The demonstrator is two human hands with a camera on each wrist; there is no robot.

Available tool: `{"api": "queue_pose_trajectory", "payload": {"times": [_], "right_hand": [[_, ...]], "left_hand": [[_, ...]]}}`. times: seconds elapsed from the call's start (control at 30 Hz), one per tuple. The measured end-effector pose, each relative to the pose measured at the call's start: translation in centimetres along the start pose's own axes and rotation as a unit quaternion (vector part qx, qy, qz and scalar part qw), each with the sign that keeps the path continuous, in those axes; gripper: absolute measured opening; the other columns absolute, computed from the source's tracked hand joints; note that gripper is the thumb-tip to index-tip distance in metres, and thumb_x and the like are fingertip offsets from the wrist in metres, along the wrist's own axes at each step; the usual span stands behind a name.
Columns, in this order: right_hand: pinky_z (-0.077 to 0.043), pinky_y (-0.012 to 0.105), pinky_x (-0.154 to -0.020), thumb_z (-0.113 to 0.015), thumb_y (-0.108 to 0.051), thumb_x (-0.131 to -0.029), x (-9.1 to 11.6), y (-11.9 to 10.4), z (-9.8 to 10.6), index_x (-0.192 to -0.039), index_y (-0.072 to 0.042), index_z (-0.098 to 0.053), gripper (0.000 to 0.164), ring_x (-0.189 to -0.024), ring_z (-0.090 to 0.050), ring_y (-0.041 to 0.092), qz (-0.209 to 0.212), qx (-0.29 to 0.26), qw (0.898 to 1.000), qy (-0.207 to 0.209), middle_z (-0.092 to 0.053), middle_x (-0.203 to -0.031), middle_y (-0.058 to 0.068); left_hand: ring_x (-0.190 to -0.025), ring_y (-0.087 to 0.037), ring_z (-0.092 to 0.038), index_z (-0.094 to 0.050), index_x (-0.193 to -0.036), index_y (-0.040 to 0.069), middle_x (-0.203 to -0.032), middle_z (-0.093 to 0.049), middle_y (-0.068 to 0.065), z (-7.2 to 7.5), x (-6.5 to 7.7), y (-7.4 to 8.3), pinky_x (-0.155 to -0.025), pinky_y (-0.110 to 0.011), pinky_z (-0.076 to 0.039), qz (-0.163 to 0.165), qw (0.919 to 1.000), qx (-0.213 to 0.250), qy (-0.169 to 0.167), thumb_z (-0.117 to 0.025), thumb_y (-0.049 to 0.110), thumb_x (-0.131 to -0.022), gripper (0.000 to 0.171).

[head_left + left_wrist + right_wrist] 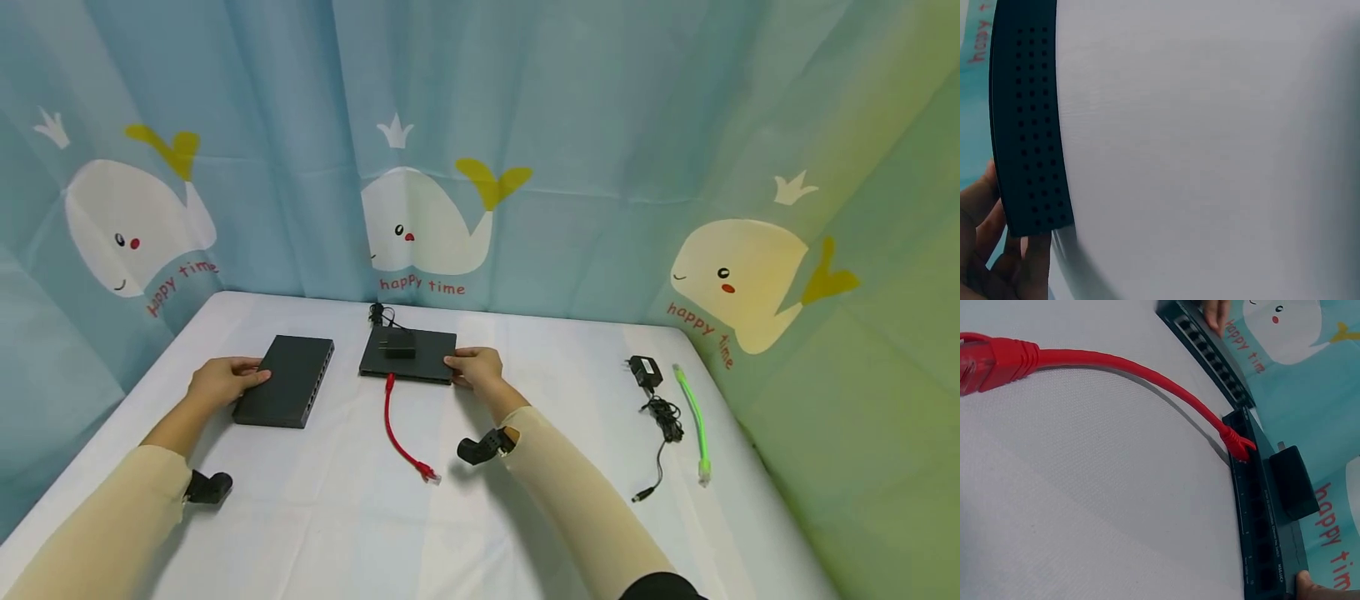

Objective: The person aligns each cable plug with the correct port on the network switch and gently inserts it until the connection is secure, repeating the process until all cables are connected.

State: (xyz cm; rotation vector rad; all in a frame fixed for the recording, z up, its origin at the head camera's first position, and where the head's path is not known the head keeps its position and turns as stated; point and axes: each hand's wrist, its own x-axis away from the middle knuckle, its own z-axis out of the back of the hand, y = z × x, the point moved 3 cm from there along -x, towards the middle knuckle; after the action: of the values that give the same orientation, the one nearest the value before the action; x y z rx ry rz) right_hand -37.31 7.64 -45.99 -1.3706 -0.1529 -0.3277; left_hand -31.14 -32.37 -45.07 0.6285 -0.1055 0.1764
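My left hand grips the left edge of a black network switch, thumb on top and fingers beneath; its row of ports faces right. My right hand pinches the right end of a second black network switch, thumb on top. A black power adapter lies on this second switch, its cord bunched behind. One end of a short red network cable sits in a port near one end of the second switch's front. The cable's other plug lies loose on the table, towards me.
At the right of the white table lie another black power adapter with a bundled cord and a short green network cable. A blue-green curtain with whale prints hangs behind the table and along its sides.
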Motion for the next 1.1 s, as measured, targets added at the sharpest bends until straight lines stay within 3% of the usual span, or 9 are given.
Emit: {"api": "queue_pose_trajectory", "payload": {"times": [0.17, 0.33, 0.47, 0.77, 0.9, 1.1], "right_hand": [[-0.061, 0.03, -0.076, -0.078, -0.007, -0.084, -0.4, 0.1, 0.2, -0.115, 0.001, -0.071, 0.032, -0.098, -0.07, 0.021, -0.001, -0.001, 1.0, 0.003, -0.067, -0.12, 0.017], [-0.062, 0.031, -0.073, -0.08, -0.006, -0.083, -0.9, 0.1, 0.3, -0.111, 0.001, -0.073, 0.03, -0.092, -0.071, 0.021, -0.006, 0.006, 1.0, 0.009, -0.069, -0.115, 0.016], [-0.061, 0.032, -0.076, -0.079, -0.007, -0.083, -0.9, 0.2, 0.2, -0.112, 0.0, -0.073, 0.031, -0.095, -0.071, 0.021, -0.012, 0.009, 1.0, 0.007, -0.069, -0.117, 0.016], [-0.061, 0.029, -0.077, -0.078, -0.008, -0.085, -0.8, 0.4, -0.1, -0.115, -0.001, -0.072, 0.031, -0.099, -0.069, 0.02, -0.005, 0.001, 1.0, 0.0, -0.067, -0.121, 0.015], [-0.061, 0.028, -0.076, -0.078, -0.009, -0.085, -0.3, 0.1, -0.1, -0.117, 0.0, -0.071, 0.034, -0.102, -0.068, 0.022, -0.004, 0.011, 1.0, 0.006, -0.066, -0.123, 0.016], [-0.061, 0.028, -0.073, -0.078, -0.009, -0.085, 0.0, -0.1, -0.2, -0.116, 0.0, -0.071, 0.033, -0.1, -0.07, 0.023, 0.003, 0.017, 1.0, 0.009, -0.068, -0.121, 0.017]], "left_hand": [[-0.105, -0.04, -0.06, -0.049, -0.137, -0.01, -0.131, -0.055, -0.033, -0.2, 2.1, -1.0, -0.076, -0.036, -0.058, -0.005, 0.9984, 0.049, -0.029, -0.065, 0.043, -0.094, 0.07], [-0.106, -0.038, -0.062, -0.048, -0.137, -0.012, -0.13, -0.056, -0.033, -0.7, 4.3, -1.7, -0.077, -0.038, -0.06, -0.002, 0.9959, 0.083, -0.038, -0.067, 0.042, -0.093, 0.073], [-0.103, -0.037, -0.063, -0.048, -0.137, -0.013, -0.127, -0.057, -0.034, -1.2, 6.2, -2.2, -0.076, -0.039, -0.06, -0.009, 0.9956, 0.087, -0.033, -0.068, 0.043, -0.092, 0.075], [-0.1, -0.034, -0.066, -0.046, -0.138, -0.012, -0.121, -0.06, -0.031, -1.7, 10.5, -3.5, -0.074, -0.037, -0.061, -0.014, 0.9934, 0.098, -0.058, -0.065, 0.04, -0.095, 0.07], [-0.098, -0.032, -0.066, -0.046, -0.138, -0.012, -0.118, -0.06, -0.029, -1.7, 11.4, -3.6, -0.074, -0.037, -0.061, -0.016, 0.9931, 0.098, -0.063, -0.065, 0.039, -0.095, 0.069], [-0.102, -0.034, -0.065, -0.045, -0.14, -0.011, -0.124, -0.058, -0.031, -1.5, 11.6, -3.6, -0.076, -0.038, -0.061, -0.008, 0.9918, 0.106, -0.07, -0.064, 0.04, -0.096, 0.07]]}}
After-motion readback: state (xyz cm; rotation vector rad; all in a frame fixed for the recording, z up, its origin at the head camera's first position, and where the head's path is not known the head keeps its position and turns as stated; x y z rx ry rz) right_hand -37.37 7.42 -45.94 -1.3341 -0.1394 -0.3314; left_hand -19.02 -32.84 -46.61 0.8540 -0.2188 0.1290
